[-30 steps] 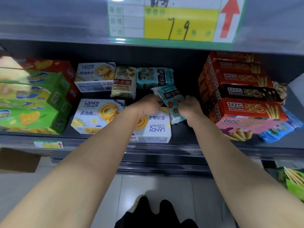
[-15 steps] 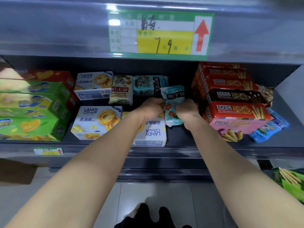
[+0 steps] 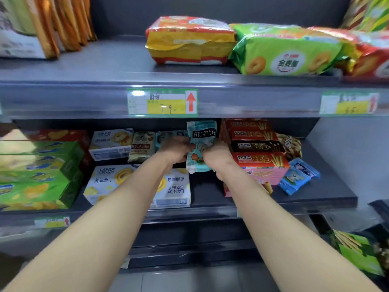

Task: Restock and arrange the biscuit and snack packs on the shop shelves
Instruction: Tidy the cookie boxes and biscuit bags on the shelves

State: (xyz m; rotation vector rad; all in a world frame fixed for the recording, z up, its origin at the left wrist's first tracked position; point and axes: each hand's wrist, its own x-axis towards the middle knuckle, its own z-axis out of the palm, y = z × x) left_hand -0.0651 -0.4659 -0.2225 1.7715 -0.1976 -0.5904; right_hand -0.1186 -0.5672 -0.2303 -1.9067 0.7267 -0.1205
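A light blue biscuit pack [image 3: 201, 135] with black lettering stands upright in the middle of the lower shelf [image 3: 315, 199]. My left hand [image 3: 176, 150] grips its left side and my right hand [image 3: 216, 157] grips its right side. Behind my left hand lies another blue pack [image 3: 166, 137], mostly hidden, with a beige pack [image 3: 141, 149] beside it. White cookie boxes [image 3: 109, 180] lie to the left, partly under my left forearm. A stack of red and black stick-biscuit boxes [image 3: 255, 147] rises just to the right of my right hand.
Green boxes [image 3: 37, 171] are stacked at the far left of the lower shelf. Small blue packets [image 3: 297, 178] lie right of the red stack. The upper shelf carries an orange pack [image 3: 189, 41] and a green pack [image 3: 286, 53]. A price tag [image 3: 162, 102] sits on its rail.
The blue pack has been turned from tilted to upright and lifted a little between both hands. My view has tilted up, bringing the upper shelf into sight.
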